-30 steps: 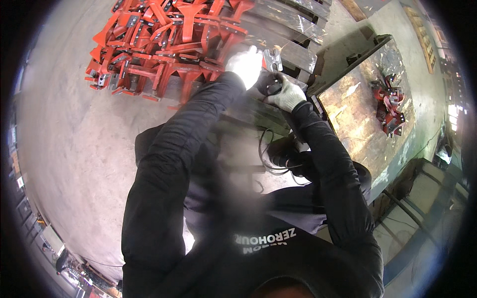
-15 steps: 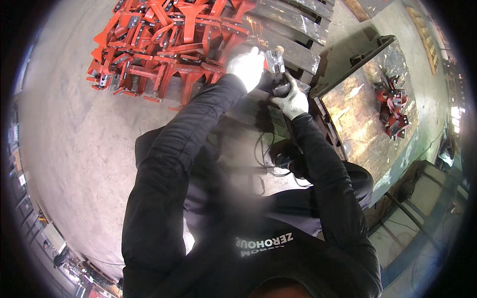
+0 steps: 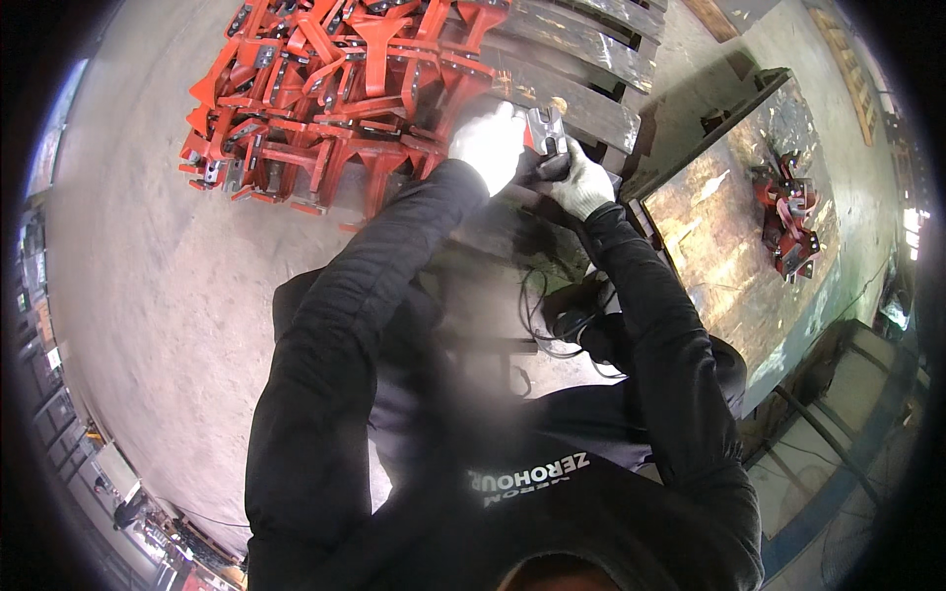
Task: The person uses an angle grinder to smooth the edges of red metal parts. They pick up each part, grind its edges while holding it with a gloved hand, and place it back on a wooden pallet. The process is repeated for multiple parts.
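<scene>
My left hand (image 3: 488, 148), in a white glove washed out by glare, is closed at the side of a metal bracket (image 3: 548, 131). That bracket has a bare grey slotted end, with a little red showing beside the glove. In my right hand (image 3: 585, 185), also gloved, is a dark power tool (image 3: 554, 166) that looks like a grinder. The fingers wrap round its body just below the bracket's grey end. Its disc is hidden, and glare hides most of my left fingers.
A large heap of red metal brackets (image 3: 374, 98) lies on a wooden pallet (image 3: 562, 54) ahead. To the right stands a worn table (image 3: 705, 217) carrying several red parts (image 3: 788, 217). A black cable (image 3: 537, 315) loops by my foot over the concrete floor (image 3: 168, 266).
Orange sparks over the pallet are gone. My right hand and the dark tool have shifted slightly up, closer to the bracket. The whole view has shifted a little.
</scene>
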`<state>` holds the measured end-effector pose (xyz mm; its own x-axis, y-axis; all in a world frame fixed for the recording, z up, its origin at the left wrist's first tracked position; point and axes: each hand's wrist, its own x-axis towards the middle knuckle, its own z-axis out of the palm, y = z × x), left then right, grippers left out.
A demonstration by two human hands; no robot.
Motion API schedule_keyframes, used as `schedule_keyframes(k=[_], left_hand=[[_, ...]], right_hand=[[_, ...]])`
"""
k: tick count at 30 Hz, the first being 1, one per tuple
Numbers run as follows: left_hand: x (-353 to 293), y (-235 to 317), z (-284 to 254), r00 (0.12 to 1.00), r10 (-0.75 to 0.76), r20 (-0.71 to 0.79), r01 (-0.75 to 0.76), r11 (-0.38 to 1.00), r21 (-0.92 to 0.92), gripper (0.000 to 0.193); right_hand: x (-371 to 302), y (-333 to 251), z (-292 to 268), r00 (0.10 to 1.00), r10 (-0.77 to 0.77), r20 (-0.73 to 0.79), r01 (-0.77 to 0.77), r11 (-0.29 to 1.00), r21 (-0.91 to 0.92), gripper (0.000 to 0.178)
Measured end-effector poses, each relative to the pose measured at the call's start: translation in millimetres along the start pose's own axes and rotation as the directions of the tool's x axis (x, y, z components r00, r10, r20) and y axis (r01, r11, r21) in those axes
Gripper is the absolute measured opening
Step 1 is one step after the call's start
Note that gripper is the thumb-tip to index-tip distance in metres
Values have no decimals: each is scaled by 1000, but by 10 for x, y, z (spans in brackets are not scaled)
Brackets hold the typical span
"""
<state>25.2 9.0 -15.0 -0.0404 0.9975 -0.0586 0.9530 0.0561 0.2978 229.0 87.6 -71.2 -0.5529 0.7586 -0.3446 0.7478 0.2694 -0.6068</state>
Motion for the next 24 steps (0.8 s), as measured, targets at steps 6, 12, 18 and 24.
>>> schedule_keyframes(k=[6, 12, 18, 24], left_hand=[[17, 31, -2, 1000, 18, -11, -18, 1000, -13, 38], [8, 21, -4, 999, 23, -26, -24, 999, -23, 38], [-15, -18, 2, 1000, 2, -21, -2, 1000, -27, 38], [-38, -14, 15, 997, 16, -80, -18, 1000, -20, 31]], right_hand=[[274, 214, 55, 994, 26, -106, -33, 997, -64, 99], [527, 372, 107, 998, -14, -66, 6, 993, -120, 82], [605, 347, 177, 996, -51, -70, 50, 999, -22, 78], [555, 309, 157, 995, -77, -62, 76, 997, -20, 98]])
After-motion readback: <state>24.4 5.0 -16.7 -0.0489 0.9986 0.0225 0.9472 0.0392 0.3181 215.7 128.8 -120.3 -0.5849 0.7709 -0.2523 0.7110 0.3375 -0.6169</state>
